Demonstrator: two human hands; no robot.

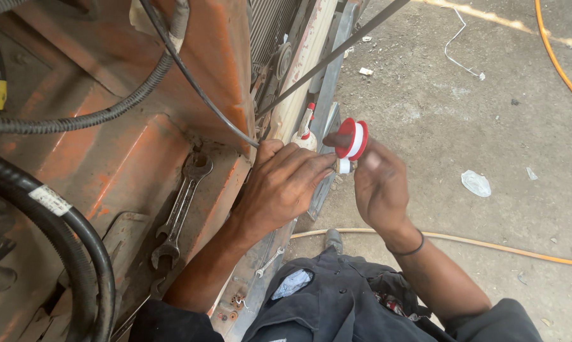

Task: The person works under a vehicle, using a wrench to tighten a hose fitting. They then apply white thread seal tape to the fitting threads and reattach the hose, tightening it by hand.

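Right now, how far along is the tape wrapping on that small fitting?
Done: white tape already covers the small fitting. In hand: the right hand holds the red tape spool above it while the left hand pinches the fitting. Left: the tape is not yet torn off; the wrenches lie untouched.

R hand (379, 183) is holding red tape spool (351, 139) w/ white tape, L hand (284, 183) is pinching small fitting (343, 166) beside wrenches (179, 212).

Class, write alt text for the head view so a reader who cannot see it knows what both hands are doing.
Seen from above, a right hand holds a red spool of white tape while the left hand pinches a small fitting beneath it. Two spanners lie on an orange machine at left; an orange hose crosses the concrete floor.
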